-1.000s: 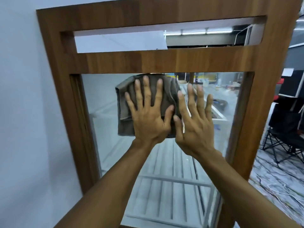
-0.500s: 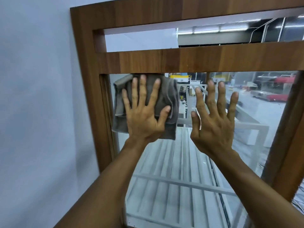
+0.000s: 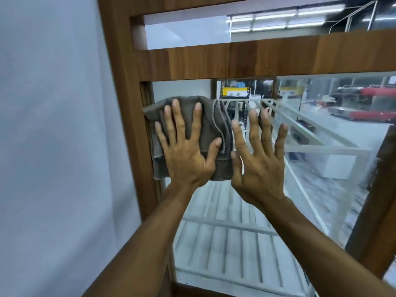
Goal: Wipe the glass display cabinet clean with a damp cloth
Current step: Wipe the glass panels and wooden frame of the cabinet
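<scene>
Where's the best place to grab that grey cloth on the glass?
Probably the cloth's layered right edge, pinched from the right. The left hand presses its middle flat, and its left edge lies against the wooden frame.

A plain pale wall (image 3: 53, 125) stood on the left. Long bright lights (image 3: 278, 16) shone up high. A white metal frame (image 3: 310, 129) ran off to the right, and a white box (image 3: 340, 166) sat near it. White slats (image 3: 225, 243) lay lower down. Far back were a yellow sign (image 3: 235, 91) and something red (image 3: 375, 113), too blurry to tell what it was.
</scene>
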A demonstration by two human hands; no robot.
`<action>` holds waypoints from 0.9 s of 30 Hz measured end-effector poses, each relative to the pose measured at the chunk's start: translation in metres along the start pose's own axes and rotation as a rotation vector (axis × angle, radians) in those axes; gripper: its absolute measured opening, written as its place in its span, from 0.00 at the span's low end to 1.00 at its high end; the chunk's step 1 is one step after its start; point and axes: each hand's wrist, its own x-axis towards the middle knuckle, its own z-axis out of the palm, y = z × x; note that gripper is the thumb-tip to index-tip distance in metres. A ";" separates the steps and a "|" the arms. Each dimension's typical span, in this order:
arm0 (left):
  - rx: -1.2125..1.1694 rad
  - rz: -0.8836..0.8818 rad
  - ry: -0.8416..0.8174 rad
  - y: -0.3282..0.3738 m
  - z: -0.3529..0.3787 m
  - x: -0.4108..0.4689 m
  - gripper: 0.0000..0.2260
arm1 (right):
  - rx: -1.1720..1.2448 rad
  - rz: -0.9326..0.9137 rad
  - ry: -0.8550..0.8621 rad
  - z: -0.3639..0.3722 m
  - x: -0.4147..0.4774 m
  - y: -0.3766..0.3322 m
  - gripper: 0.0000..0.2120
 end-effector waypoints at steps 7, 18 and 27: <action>0.005 0.143 -0.077 -0.024 0.002 -0.036 0.35 | -0.047 0.024 0.038 0.009 -0.007 0.000 0.27; -0.010 0.058 -0.083 -0.014 0.009 -0.065 0.34 | -0.126 0.060 -0.010 0.010 -0.037 0.009 0.28; -0.048 0.011 -0.075 0.015 0.010 -0.060 0.33 | -0.194 0.065 -0.007 0.014 -0.037 0.006 0.28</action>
